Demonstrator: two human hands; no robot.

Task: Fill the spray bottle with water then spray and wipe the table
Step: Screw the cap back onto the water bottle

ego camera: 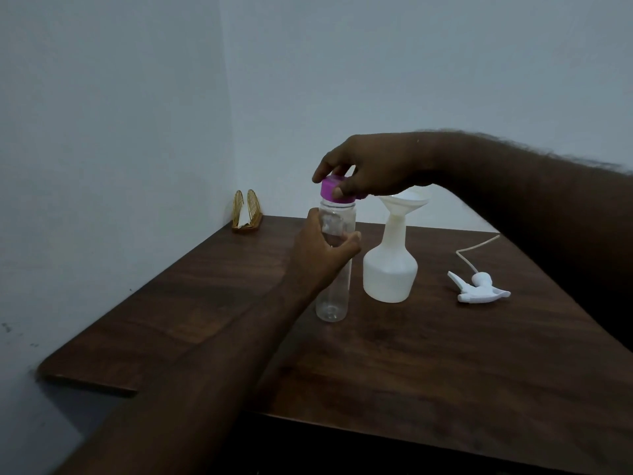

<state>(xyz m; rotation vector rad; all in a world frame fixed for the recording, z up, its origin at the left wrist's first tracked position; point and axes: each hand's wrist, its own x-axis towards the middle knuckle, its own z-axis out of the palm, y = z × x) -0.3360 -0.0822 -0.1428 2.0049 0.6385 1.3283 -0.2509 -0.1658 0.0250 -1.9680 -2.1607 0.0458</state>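
Head view: dark wooden worktop [411, 354] set in a corner of pale walls. Left hand [318, 255] curls round the middle of a clear plastic bottle [334, 303] standing upright. Right hand [370, 169] pinches the bottle's purple cap [330, 190] from above. Just right of it stands a white translucent spray bottle [390, 269], a white funnel [407, 200] seated in its neck. White trigger sprayer head [479, 289] with dip tube lies further right, apart. Gold napkin holder [246, 214] at far corner.

Table [411, 354]; clear bottle [334, 303], spray bottle [390, 272], sprayer [479, 289]
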